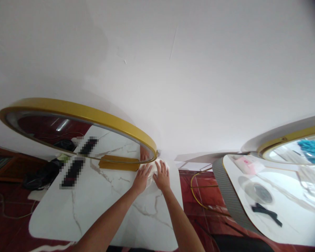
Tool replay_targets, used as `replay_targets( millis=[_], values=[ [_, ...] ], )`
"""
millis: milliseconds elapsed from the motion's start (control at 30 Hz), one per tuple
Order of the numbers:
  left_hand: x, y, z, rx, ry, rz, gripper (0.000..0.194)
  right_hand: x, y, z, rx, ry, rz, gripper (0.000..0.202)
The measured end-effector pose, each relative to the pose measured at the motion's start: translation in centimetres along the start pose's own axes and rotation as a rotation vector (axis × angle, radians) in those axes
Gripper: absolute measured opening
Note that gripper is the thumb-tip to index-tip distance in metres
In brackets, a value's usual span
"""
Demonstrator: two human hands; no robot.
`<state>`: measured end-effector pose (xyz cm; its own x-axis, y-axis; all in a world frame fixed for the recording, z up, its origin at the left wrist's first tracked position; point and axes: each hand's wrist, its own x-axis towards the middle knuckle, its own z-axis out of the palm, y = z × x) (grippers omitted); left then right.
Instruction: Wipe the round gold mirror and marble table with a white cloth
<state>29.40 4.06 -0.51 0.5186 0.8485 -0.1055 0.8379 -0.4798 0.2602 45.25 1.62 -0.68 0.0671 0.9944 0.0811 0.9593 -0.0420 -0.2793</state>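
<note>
A bunched white cloth (pixel 150 178) lies on the white marble-patterned tabletop (pixel 94 210), close to the wall. My left hand (pixel 141 179) grips its left side, with the fingers pointing forward over it. On the right side of the same cloth, my right hand (pixel 162 176) holds it down, the thumb turned in toward the left hand. The two hands are close together, and the cloth's underside is hidden. Just left of them stands a round gold-framed mirror (pixel 94 117) on a gold base (pixel 118 164).
A dark pixelated item (pixel 72 173) lies on the tabletop's left. To the right, a second white table (pixel 283 196) bears a pink-and-white packet (pixel 245 165), a black strap-like item (pixel 267 212) and another gold mirror (pixel 299 133). A black bag (pixel 43 175) sits at the far left.
</note>
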Motion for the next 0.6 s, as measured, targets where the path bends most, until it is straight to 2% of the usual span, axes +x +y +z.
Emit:
replay_targets(
  millis=[200, 467, 533, 600],
  values=[
    [-5.0, 0.9, -0.1, -0.076, -0.004, 0.039, 0.082, -4.5, -0.7, -0.5, 0.048, -0.041, -0.011, 0.067],
    [-15.9, 1.9, 1.2, -0.162, -0.080, 0.090, 0.086, -15.6, -2.5, 0.4, 0.103, -0.103, -0.023, 0.066],
    [-17.7, 1.7, 1.5, -0.183, -0.111, 0.110, 0.089, -17.9, -3.2, 0.9, 0.102, -0.097, -0.010, 0.067],
    [-18.6, 1.2, 1.4, -0.218, -0.156, 0.145, 0.091, -19.5, -3.7, 1.4, 0.093, -0.073, 0.026, 0.066]
  ],
)
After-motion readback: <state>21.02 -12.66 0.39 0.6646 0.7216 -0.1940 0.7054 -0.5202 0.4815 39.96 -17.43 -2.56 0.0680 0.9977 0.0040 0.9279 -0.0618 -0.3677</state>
